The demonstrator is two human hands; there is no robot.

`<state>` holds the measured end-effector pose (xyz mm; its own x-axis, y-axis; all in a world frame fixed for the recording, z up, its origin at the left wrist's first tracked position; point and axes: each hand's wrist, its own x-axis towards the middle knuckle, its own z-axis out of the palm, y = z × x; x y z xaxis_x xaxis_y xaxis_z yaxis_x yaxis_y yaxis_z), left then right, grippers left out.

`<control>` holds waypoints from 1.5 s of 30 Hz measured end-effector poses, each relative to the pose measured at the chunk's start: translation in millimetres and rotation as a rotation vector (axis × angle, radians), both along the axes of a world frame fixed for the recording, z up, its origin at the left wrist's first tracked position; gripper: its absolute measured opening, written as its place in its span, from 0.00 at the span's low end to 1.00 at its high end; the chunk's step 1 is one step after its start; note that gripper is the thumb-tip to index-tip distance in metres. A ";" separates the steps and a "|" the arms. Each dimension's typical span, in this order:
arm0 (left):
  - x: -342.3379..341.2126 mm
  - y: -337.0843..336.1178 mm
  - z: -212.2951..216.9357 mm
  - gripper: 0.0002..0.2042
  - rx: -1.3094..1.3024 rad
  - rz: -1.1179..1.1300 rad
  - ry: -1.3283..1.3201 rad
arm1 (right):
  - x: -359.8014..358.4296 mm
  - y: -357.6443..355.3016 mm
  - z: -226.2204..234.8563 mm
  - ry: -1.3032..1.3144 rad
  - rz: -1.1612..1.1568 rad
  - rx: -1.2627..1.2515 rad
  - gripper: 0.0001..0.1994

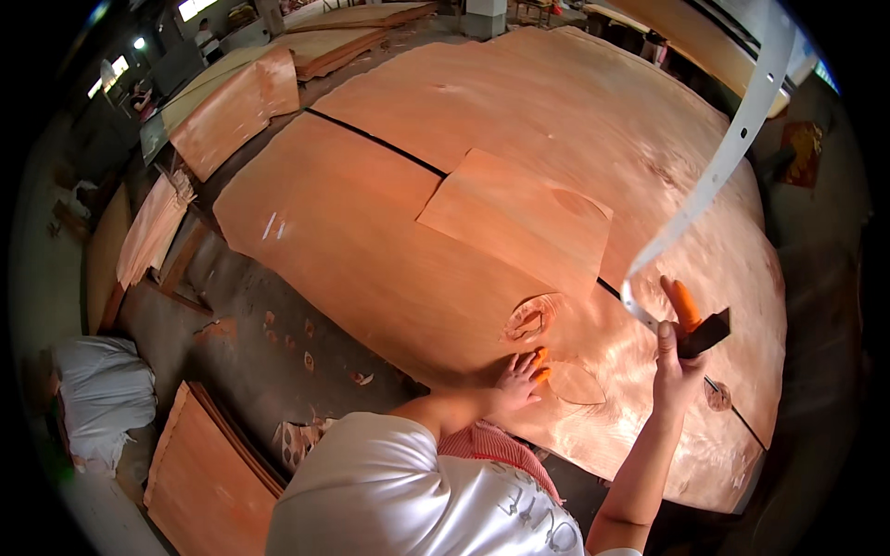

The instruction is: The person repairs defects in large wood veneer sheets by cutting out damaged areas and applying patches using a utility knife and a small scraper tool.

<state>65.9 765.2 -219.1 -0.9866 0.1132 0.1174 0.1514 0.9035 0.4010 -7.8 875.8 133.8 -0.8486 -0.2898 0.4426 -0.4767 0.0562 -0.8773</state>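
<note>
A large sheet of reddish wood veneer [352, 222] spreads before me, a long dark gap parting it from the sheet beyond. My left hand [521, 382] lies flat on it, fingers spread, orange covers on some fingertips. Beside those fingers is an oval outline [577, 383] in the veneer; just beyond is a torn, round knot patch [530, 319]. Raised over the right side, my right hand [681, 361] grips a dark, flat-bladed tool [706, 334]. White perforated tape [695, 206] hangs from the upper right and curls down to my right thumb; whether it is pinched there, I cannot tell.
A smaller rectangular veneer piece [519, 218] lies across the gap. Stacked sheets stand at the lower left [209, 473] and far left [236, 107]. A pale sack [102, 394] sits left, and scraps [362, 378] litter the floor. People are in the far background.
</note>
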 end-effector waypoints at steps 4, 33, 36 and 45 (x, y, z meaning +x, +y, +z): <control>0.5 -0.9 4.6 0.35 -0.017 -0.001 -0.034 | -1.0 -30.2 8.2 -0.026 0.224 0.162 0.12; -8.4 -2.3 4.4 0.38 -0.056 -0.074 -0.062 | 25.3 9.1 -1.3 -0.404 0.511 -0.543 0.13; -9.1 -2.1 26.2 0.37 -0.058 -0.100 -0.089 | 31.0 5.3 -3.7 -0.298 0.636 -0.469 0.14; -10.5 4.2 7.6 0.37 -0.127 -0.158 -0.055 | 23.6 2.6 4.5 -0.349 0.627 -0.250 0.06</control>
